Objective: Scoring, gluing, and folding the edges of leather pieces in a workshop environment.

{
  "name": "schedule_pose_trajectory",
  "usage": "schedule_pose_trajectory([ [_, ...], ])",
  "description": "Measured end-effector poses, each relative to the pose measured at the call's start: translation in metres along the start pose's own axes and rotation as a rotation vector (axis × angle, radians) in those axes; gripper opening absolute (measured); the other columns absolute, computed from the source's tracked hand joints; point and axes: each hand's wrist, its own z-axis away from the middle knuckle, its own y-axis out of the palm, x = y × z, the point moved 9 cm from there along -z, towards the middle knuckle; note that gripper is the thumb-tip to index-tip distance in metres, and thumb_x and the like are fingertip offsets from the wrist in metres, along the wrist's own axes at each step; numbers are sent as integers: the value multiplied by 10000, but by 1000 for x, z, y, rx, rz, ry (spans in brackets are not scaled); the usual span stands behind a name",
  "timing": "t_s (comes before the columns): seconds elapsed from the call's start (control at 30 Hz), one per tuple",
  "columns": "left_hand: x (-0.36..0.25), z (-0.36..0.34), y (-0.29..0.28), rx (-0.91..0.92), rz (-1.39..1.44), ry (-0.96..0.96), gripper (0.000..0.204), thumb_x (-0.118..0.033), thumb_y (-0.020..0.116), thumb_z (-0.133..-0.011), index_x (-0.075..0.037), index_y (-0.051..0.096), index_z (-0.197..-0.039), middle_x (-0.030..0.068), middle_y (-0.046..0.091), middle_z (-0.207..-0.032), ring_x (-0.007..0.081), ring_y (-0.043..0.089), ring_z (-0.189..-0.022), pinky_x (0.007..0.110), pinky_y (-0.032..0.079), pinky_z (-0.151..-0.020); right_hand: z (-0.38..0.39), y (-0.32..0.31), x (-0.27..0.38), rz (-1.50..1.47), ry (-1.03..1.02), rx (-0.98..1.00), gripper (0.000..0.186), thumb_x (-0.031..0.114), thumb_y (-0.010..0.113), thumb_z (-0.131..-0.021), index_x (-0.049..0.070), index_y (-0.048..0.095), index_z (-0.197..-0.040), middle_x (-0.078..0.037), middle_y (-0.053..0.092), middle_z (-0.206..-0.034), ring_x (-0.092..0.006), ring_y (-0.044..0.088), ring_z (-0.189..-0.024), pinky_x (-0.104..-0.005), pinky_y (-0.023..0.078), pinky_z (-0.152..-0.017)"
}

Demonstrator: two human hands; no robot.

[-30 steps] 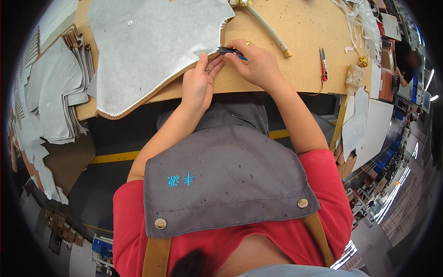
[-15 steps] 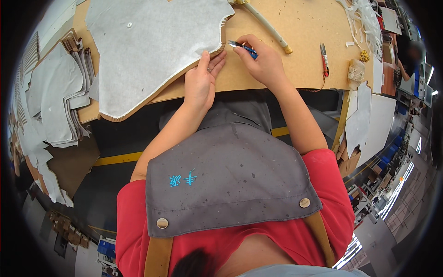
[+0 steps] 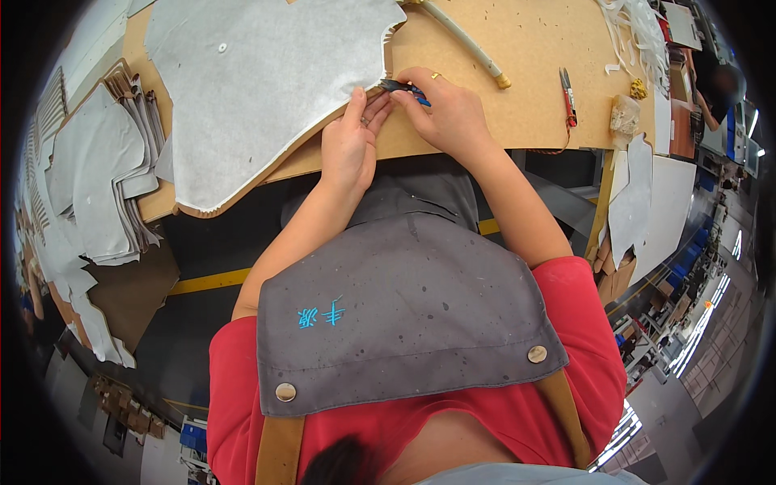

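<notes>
A large grey-backed panel (image 3: 267, 89) with a brown folded rim lies on the tan worktable, its near edge reaching past the tabletop. My left hand (image 3: 349, 141) grips that edge, thumb on the grey face and fingers beneath. My right hand (image 3: 453, 113) is closed around small blue-handled snips (image 3: 411, 93). Their dark tips meet the panel's notched rim, just beyond my left fingertips. Whether the blades are apart there cannot be made out.
Stacked grey cut pieces (image 3: 105, 174) hang over the table's left side. A pale-handled tool (image 3: 465, 40) lies beyond my right hand. Farther right are red-handled snips (image 3: 569, 101), a yellowish block (image 3: 624, 117) and white strips (image 3: 634, 32). Another person (image 3: 715, 93) is at the far right.
My right hand has moved left and slightly down, bringing the snips from beside the panel onto its rim. My left hand keeps its grip.
</notes>
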Motion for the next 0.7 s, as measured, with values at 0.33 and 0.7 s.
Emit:
schedule_pose_trajectory([
  [0.33,1,1,3,20,-16,-7,320,-193,464,-994,84,519,-1144,187,578,-1174,264,549,-1135,404,424,-1033,3,-3,-8,-57,19,-80,169,273,604,-876,118,595,-942,-51,657,-740,-251,636,-620,-354,481,-508],
  [0.7,0,-1,3,19,-39,2,316,-205,468,-996,93,543,-1070,162,582,-1141,228,559,-1090,383,438,-1010,11,2,2,-6,95,-71,185,276,596,-881,102,583,-944,-59,660,-811,-256,638,-616,-356,480,-493],
])
